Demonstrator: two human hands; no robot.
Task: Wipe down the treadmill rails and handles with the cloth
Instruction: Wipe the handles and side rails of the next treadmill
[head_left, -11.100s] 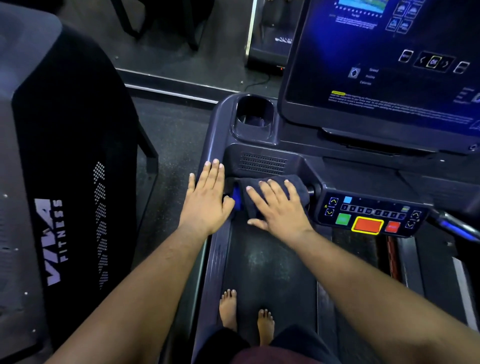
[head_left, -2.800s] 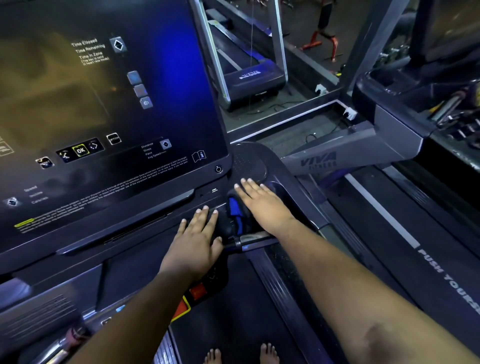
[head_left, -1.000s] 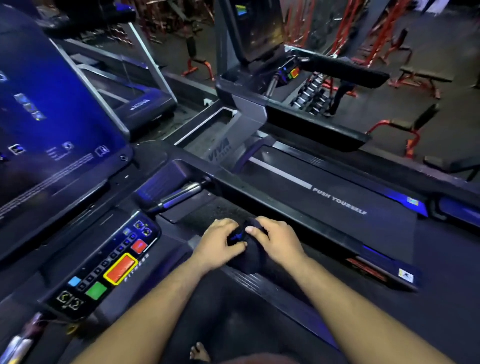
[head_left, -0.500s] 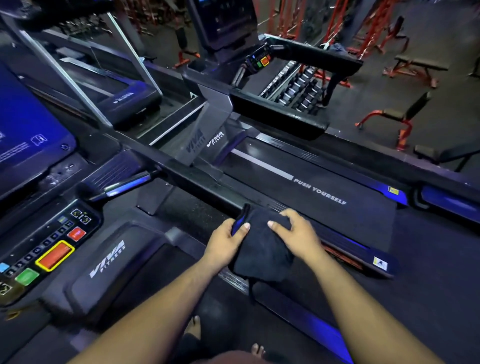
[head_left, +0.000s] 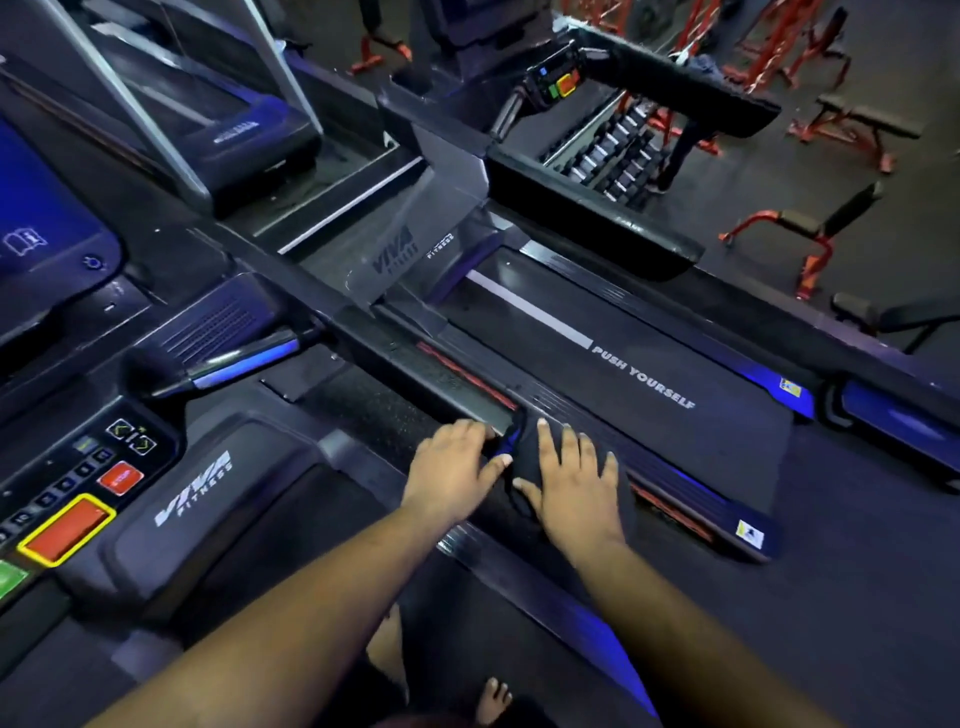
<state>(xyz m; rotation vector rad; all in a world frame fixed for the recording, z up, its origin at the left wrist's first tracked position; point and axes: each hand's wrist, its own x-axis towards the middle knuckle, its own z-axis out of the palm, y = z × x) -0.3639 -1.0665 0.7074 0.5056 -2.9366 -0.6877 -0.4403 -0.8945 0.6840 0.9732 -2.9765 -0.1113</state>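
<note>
Now I press my flat, spread right hand (head_left: 569, 486) on the dark cloth (head_left: 519, 467), left hand (head_left: 452, 465) steadying its nine-o'clock edge with relaxed fingers gripping nothing, to sweep along the right side rail (head_left: 415, 374) toward five o'clock.

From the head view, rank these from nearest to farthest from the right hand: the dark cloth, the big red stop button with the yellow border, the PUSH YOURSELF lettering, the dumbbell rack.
1. Cloth: under the right hand, on the side rail.
2. PUSH YOURSELF lettering: up and right, on the neighbouring belt.
3. Red stop button: far left, on the console.
4. Dumbbell rack: top, beyond the next treadmill.
</note>
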